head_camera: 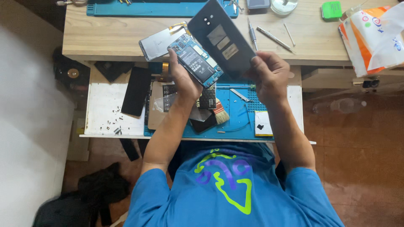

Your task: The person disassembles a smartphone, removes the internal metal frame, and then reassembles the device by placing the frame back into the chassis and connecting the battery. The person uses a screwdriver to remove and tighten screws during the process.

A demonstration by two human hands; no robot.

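Seen from above, we hold a stripped smartphone point(197, 61) in our left hand point(182, 80), the grip closed around its lower end so the open back faces up and the blue circuit board, battery and metal shields lie exposed. Our right hand point(270, 75) pinches the near corner of the phone's dark grey back cover point(221, 38), a thin, flat, glossy panel with camera holes near its far end, tilted away just beyond and beside the phone, the two edges close enough that we cannot tell whether they touch. Holding both pieces raised above the counter point(109, 33) keeps the bare electronics off the cluttered surfaces below. Just left of the left grip, a detached silver screen panel point(160, 42) with an orange flex ribbon rests on the pale wood-grain counter. Beyond the right grip lie a slim metal screwdriver point(252, 33) and tweezers point(273, 38), a green box point(331, 9) farther off and a crinkled orange-and-white plastic bag point(372, 35) well to the right. Beneath both hands, a pulled-out white tray point(105, 105) carries a blue rubber work mat point(240, 111), a small bristle brush point(219, 112), a black rectangular panel point(136, 90) and scattered tiny screws point(113, 124).
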